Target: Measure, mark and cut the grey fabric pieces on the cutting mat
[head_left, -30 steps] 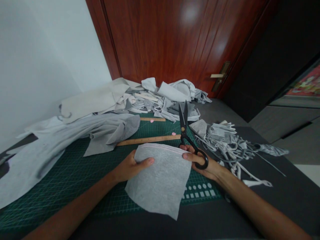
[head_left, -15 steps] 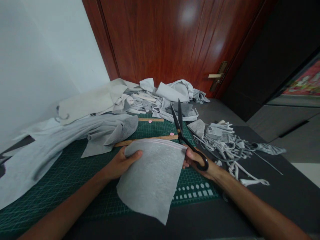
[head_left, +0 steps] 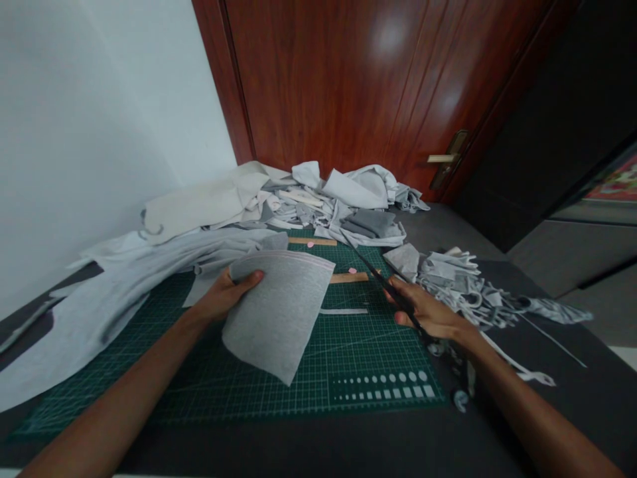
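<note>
A piece of grey fabric (head_left: 279,305) with pinkish lines along its upper edge hangs from my left hand (head_left: 229,292), whose thumb presses on its left side. Black-handled scissors (head_left: 398,292) are in my right hand (head_left: 423,309), their blades pointing up and to the left, apart from the fabric. Beneath both hands lies a green cutting mat (head_left: 348,345) with a printed grid and rows of white shapes. A narrow grey strip (head_left: 344,311) rests on the mat between fabric and scissors. One wooden ruler (head_left: 351,277) is partly hidden behind the fabric; another ruler (head_left: 313,241) lies farther back.
A long grey cloth (head_left: 149,279) covers the mat's left part. Piled fabric (head_left: 358,186) lies against the wooden door (head_left: 338,79). To the right, scraps and cords (head_left: 462,285) sit on the dark table (head_left: 537,345). Two small pink pieces (head_left: 352,270) lie near the rulers.
My right hand has let go of the fabric's right corner and moved right with the scissors. The fabric has shifted left and up in my left hand. The grey strip on the mat is now visible.
</note>
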`<state>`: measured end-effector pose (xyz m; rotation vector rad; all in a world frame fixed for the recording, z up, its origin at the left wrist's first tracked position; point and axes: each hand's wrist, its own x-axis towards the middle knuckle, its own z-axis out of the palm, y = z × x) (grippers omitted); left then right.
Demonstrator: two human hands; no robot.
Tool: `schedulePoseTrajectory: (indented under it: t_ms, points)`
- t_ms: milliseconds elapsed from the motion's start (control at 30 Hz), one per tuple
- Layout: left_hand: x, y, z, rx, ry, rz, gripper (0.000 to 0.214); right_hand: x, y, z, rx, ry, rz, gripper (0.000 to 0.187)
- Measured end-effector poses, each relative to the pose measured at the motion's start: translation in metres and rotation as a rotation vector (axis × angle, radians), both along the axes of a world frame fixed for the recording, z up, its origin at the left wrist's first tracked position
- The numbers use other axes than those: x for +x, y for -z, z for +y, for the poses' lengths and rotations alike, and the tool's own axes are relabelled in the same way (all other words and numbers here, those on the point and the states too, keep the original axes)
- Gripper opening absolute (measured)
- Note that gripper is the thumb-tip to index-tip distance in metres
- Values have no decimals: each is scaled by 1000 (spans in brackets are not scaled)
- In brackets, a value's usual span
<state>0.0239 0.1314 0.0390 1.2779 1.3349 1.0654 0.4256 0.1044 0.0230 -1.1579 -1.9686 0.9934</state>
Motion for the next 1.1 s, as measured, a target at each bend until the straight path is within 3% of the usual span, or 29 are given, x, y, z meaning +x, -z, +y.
schedulePoseTrajectory:
  t_ms: [233, 700, 1100]
  points:
    - [-7, 13, 13, 56, 47, 184, 51, 8, 22, 7, 106, -114, -329, 52]
    - [-5, 11, 12, 218, 205, 374, 34, -2, 8, 2, 83, -157, -452, 54]
    - [-12, 16, 19, 227, 245, 417, 35, -5, 4, -1, 97, -167, -484, 56]
